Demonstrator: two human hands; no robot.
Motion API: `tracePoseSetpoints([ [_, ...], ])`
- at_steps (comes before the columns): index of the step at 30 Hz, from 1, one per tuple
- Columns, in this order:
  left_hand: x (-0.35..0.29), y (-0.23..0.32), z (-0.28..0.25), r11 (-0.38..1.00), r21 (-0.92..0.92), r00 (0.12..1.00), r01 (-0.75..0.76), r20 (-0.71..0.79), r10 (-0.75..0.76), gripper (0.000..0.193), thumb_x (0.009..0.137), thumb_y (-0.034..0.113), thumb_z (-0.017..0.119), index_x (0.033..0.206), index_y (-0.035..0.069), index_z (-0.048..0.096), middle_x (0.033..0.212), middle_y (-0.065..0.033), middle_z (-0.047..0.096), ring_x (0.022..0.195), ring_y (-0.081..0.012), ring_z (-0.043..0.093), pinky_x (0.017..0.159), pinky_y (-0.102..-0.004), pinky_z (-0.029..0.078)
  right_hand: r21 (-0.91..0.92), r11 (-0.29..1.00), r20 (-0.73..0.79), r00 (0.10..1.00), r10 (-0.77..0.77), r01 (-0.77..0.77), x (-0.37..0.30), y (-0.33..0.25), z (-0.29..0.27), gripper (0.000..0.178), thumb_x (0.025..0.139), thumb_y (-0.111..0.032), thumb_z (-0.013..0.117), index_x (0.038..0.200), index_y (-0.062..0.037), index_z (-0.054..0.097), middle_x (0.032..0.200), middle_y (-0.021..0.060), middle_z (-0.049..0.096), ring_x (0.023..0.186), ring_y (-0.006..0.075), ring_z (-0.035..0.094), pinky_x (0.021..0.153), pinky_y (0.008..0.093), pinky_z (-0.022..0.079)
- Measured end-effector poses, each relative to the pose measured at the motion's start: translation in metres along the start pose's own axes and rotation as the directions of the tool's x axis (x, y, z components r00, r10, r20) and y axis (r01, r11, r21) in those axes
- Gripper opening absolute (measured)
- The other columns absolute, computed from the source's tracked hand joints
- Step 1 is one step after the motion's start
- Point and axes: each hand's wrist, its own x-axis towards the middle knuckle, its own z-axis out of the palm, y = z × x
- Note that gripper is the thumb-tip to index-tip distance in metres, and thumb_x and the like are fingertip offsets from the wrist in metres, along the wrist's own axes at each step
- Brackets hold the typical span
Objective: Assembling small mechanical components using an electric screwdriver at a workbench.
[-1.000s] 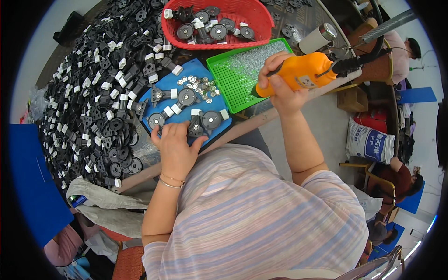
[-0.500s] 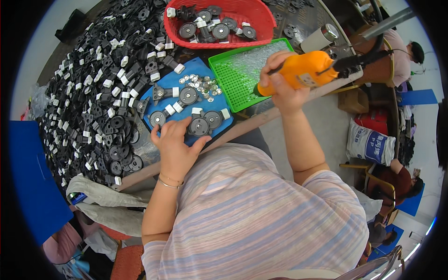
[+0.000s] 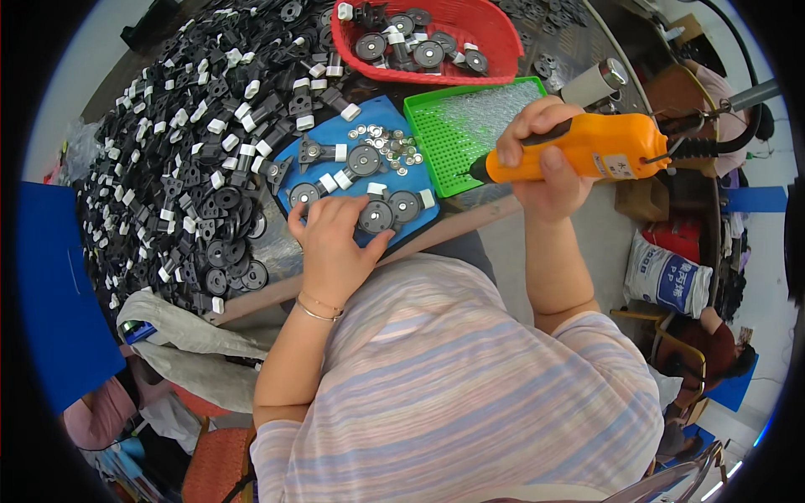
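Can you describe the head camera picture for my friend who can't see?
A person's right hand holds an orange power tool; the left hand holds a black wheel on a blue mat. Around them: a green tray, a red basket and a heap of dark parts.

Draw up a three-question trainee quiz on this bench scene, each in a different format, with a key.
1. Fill in the colour: The left hand is at a black wheel part on the ____ mat.

2. True or false: The red basket lies farther from the person than the green tray.

3. Multiple choice: What colour is the body of the power tool in the right hand?
A) white
B) orange
C) grey

Key: 1. blue; 2. true; 3. B
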Motion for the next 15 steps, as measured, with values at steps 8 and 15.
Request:
tracePoseSetpoints([
  [8, -0.002, -0.006, 0.001, 0.999, -0.010, 0.999, 0.033, 0.007, -0.033, 0.045, 0.063, 0.028, 0.080, 0.101, 0.009, 0.063, 0.092, -0.0032, 0.063, 0.094, -0.0220, 0.054, 0.096, -0.0451, 0.024, 0.078, 0.997, 0.009, 1.000, 0.013, -0.013, 0.002, 0.001, 0.017, 0.021, 0.075, 0.000, 0.060, 0.093, 0.0043, 0.050, 0.087, 0.0141, 0.049, 0.062, 0.0187, 0.055, 0.058, 0.0274, 0.047],
  [15, -0.003, -0.010, 0.005, 1.000, 0.004, 0.999, 0.030, 0.021, -0.031, 0.049, 0.063, 0.035, 0.079, 0.102, 0.009, 0.064, 0.089, -0.0034, 0.062, 0.091, -0.0221, 0.054, 0.095, -0.0452, 0.024, 0.122, 0.989, 0.076, 0.994, 0.074, -0.083, 0.002, 0.004, 0.044, 0.023, 0.074, -0.003, 0.063, 0.093, 0.0039, 0.051, 0.086, 0.0132, 0.050, 0.065, 0.0182, 0.056, 0.058, 0.0262, 0.047],
])
